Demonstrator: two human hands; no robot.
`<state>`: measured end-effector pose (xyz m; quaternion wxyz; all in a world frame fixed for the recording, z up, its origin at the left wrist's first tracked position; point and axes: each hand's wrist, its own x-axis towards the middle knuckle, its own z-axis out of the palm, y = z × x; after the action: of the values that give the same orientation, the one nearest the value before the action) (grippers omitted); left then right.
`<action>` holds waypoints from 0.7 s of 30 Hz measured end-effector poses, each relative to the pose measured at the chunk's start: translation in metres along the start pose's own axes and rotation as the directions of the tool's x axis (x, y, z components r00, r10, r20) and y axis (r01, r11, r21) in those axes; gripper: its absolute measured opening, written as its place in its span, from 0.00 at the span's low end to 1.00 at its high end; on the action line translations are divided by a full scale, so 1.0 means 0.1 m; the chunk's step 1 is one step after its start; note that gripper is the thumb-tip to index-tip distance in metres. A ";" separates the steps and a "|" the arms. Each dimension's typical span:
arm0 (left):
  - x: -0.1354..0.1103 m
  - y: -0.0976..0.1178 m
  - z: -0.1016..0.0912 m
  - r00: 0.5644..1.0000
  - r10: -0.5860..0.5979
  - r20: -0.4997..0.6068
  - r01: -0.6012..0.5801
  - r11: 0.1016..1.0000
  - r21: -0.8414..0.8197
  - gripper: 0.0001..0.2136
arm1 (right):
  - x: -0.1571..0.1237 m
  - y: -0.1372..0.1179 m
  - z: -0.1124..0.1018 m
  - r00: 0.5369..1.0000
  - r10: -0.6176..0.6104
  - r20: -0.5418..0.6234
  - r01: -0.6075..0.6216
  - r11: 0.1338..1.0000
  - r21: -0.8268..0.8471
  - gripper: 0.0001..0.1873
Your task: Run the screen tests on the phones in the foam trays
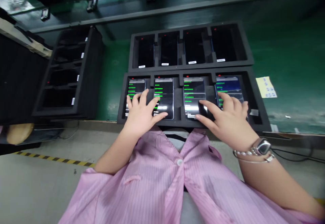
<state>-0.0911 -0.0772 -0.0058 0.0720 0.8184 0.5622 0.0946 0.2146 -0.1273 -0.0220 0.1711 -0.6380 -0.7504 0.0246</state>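
Four smartphones sit face up in separate slots of the near black foam tray (177, 124), their screens lit. Counting from the left, the first phone (135, 85), second phone (164, 90) and third phone (194, 93) show green text on black; the fourth phone (228, 86) shows a bluer screen with lines of text.

My left hand (141, 114) is open, fingers spread across the first phone, thumb reaching onto the second. No grip. My right hand (225, 122) is open too, fingers on the fourth phone, thumb and forefinger side over the third. The hands sit close together over the middle of the tray, with a foam divider showing between them.

A silver wristwatch (262, 147) and bracelet sit on my right wrist. My pink striped smock (152, 180) lies just below the tray's near edge.

Edges: the far foam tray (190, 26) sits just beyond the near one, holding four dark phones (146, 51) with white labels. To the left, past a strip of green bench top (111, 82), stands a third foam tray (88, 71). More green bench top (291, 48) lies open on the right, with a pale label sheet (266, 87) near the tray's corner.
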 end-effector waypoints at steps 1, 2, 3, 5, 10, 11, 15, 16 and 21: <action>0.08 -0.02 0.01 1.000 -0.010 -0.004 0.010 1.000 -0.003 0.30 | 0.06 0.01 0.01 1.000 0.007 -0.003 -0.007 1.000 -0.007 0.33; 0.14 -0.03 0.02 1.000 -0.018 -0.007 0.018 1.000 -0.005 0.30 | 0.11 0.02 0.02 1.000 0.011 -0.008 -0.011 1.000 -0.013 0.33; 0.19 -0.04 0.02 1.000 -0.024 -0.012 0.023 1.000 -0.009 0.30 | 0.15 0.01 0.03 1.000 0.013 -0.013 -0.013 1.000 -0.017 0.32; 0.23 -0.05 0.01 0.999 -0.021 -0.040 0.020 1.000 -0.024 0.29 | 0.18 -0.04 0.02 1.000 0.008 -0.025 -0.008 1.000 -0.016 0.30; -0.01 -0.06 0.02 0.984 0.038 -0.174 -0.048 0.998 -0.049 0.31 | 0.06 -0.16 0.00 0.996 -0.070 -0.059 0.072 0.997 0.024 0.33; -0.06 -0.06 0.03 0.982 0.039 -0.185 -0.049 0.998 -0.050 0.31 | 0.04 -0.17 0.01 0.994 -0.084 -0.067 0.086 0.996 0.039 0.33; -0.15 -0.09 0.08 0.970 0.038 -0.241 -0.051 0.997 -0.050 0.25 | 0.02 -0.16 0.05 0.990 -0.124 -0.066 0.128 0.990 0.062 0.34; -0.15 -0.09 0.08 0.967 0.042 -0.250 -0.055 0.997 -0.048 0.23 | 0.03 -0.16 0.06 0.990 -0.130 -0.051 0.133 0.989 0.058 0.33; -0.11 -0.09 0.06 0.977 0.076 -0.199 -0.087 0.995 -0.046 0.21 | 0.00 -0.08 -0.03 0.989 -0.141 -0.036 0.144 0.987 0.077 0.33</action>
<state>-0.1018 -0.0841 -0.0141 0.0341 0.8250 0.5299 0.1934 0.2081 -0.1291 -0.0171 0.2092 -0.5758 -0.7897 0.0322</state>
